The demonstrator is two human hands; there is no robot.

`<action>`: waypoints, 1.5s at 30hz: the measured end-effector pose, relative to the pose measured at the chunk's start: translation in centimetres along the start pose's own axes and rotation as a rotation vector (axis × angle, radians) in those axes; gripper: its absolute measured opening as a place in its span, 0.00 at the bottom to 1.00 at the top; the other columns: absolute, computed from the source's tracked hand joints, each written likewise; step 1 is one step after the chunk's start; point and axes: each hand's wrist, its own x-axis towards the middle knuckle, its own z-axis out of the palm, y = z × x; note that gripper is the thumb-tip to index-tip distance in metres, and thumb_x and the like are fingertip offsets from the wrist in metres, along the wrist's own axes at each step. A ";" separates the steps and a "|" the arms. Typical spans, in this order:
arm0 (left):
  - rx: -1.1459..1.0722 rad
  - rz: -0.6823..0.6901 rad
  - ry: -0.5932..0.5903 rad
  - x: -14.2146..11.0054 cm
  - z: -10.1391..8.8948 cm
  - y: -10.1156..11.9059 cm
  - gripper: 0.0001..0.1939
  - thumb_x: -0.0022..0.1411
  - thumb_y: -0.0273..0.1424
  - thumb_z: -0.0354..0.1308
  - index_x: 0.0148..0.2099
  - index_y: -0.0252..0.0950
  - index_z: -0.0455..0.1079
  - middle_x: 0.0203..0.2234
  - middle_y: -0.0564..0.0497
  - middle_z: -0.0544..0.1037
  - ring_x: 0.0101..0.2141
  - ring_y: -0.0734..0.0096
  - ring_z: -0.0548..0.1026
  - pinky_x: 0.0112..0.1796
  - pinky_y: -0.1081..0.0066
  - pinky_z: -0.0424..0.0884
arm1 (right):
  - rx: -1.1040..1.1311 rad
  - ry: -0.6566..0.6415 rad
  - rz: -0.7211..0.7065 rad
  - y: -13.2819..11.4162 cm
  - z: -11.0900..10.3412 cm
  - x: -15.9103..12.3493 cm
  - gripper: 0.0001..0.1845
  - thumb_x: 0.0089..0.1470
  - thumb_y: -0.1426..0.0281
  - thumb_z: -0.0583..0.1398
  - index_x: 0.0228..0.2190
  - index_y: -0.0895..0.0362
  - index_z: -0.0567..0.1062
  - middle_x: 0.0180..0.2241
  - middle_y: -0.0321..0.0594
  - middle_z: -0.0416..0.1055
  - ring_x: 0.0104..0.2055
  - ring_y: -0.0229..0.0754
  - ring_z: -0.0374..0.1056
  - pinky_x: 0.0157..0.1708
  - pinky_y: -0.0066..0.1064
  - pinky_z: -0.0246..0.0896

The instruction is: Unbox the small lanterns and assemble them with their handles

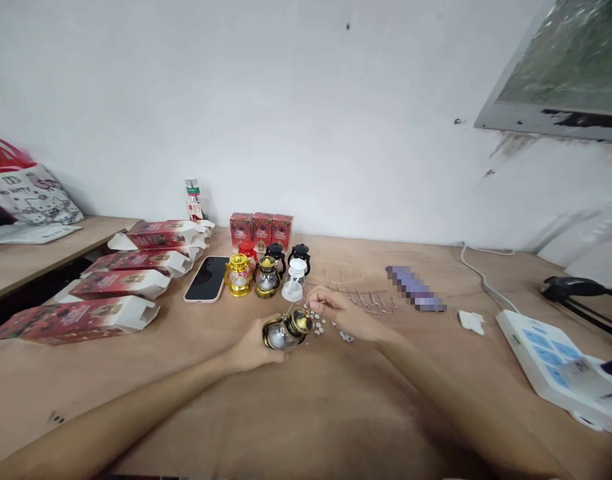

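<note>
My left hand (253, 348) is closed round a small black-and-gold lantern (286, 330), which lies tilted with its top toward the right. Beside that top, the fingers of my right hand (339, 312) are pinched on what looks like a thin wire handle (295, 304). Small round pale discs (318, 323) lie scattered under the right hand. Several bent wire handles (371, 303) are spread to its right. Behind the held lantern stand more little lanterns: a gold one (239, 275), a bronze one (267, 277), a white one (295, 280), a red one (247, 249) and black ones (300, 253).
Three red boxes (262, 230) stand by the wall. Opened red cartons (86, 317) line the left side, near a phone (207, 279) and a bottle (193, 199). To the right are a blurred purple object (415, 288), a white scrap (471, 322) and a power strip (546, 360) with its cable.
</note>
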 end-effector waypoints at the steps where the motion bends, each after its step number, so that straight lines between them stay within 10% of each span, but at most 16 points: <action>1: 0.009 -0.006 -0.025 0.0 0.0 0.1 0.22 0.37 0.27 0.63 0.39 0.30 0.69 0.31 0.52 0.74 0.33 0.67 0.69 0.36 0.70 0.65 | 0.018 0.014 0.003 0.1 0.0 0.0 0.29 0.50 0.41 0.51 0.27 0.56 0.64 0.31 0.37 0.61 0.36 0.40 0.59 0.40 0.34 0.55; 10: 0.137 -0.023 -0.034 -0.1 0.0 0.1 0.14 0.37 0.27 0.63 0.30 0.32 0.65 0.23 0.57 0.69 0.26 0.74 0.66 0.29 0.75 0.62 | 0.216 0.035 -0.030 -1.4 1.1 -0.5 0.21 0.51 0.50 0.57 0.32 0.56 0.70 0.25 0.33 0.65 0.27 0.35 0.61 0.28 0.28 0.58; 21: -0.066 0.005 0.108 0.1 -0.4 0.5 0.32 0.41 0.40 0.67 0.49 0.33 0.67 0.44 0.46 0.75 0.47 0.59 0.71 0.48 0.62 0.66 | -0.020 0.868 -0.005 5.9 -7.1 2.8 0.21 0.49 0.56 0.58 0.36 0.60 0.76 0.31 0.45 0.77 0.29 0.39 0.68 0.30 0.32 0.64; 27: -0.101 -0.154 0.115 -0.2 -0.3 0.5 0.29 0.39 0.44 0.67 0.41 0.33 0.66 0.24 0.56 0.70 0.24 0.74 0.67 0.23 0.75 0.66 | -0.147 0.808 0.096 11.0 -7.6 3.3 0.10 0.45 0.65 0.60 0.27 0.58 0.78 0.32 0.45 0.78 0.36 0.46 0.72 0.42 0.39 0.65; 34: -0.130 -0.137 0.162 -0.3 -0.3 0.4 0.30 0.40 0.44 0.64 0.43 0.34 0.62 0.27 0.55 0.69 0.24 0.76 0.65 0.21 0.76 0.63 | -0.230 0.604 0.181 12.5 -7.4 2.6 0.09 0.41 0.76 0.57 0.24 0.57 0.78 0.27 0.39 0.78 0.30 0.41 0.72 0.35 0.31 0.65; 40: 0.038 0.143 0.333 -0.5 -0.2 0.0 0.24 0.44 0.38 0.59 0.43 0.35 0.60 0.38 0.48 0.73 0.39 0.65 0.70 0.37 0.70 0.68 | -0.318 0.692 0.180 10.3 -7.5 2.3 0.08 0.43 0.75 0.57 0.26 0.58 0.77 0.29 0.42 0.77 0.30 0.41 0.69 0.34 0.32 0.62; 45: 0.342 0.176 0.415 -1.2 -0.1 0.2 0.16 0.48 0.38 0.58 0.37 0.37 0.60 0.28 0.53 0.74 0.30 0.67 0.72 0.32 0.70 0.67 | -0.323 0.802 0.033 5.6 -4.6 1.8 0.13 0.54 0.64 0.53 0.34 0.58 0.74 0.35 0.44 0.74 0.34 0.42 0.67 0.35 0.34 0.63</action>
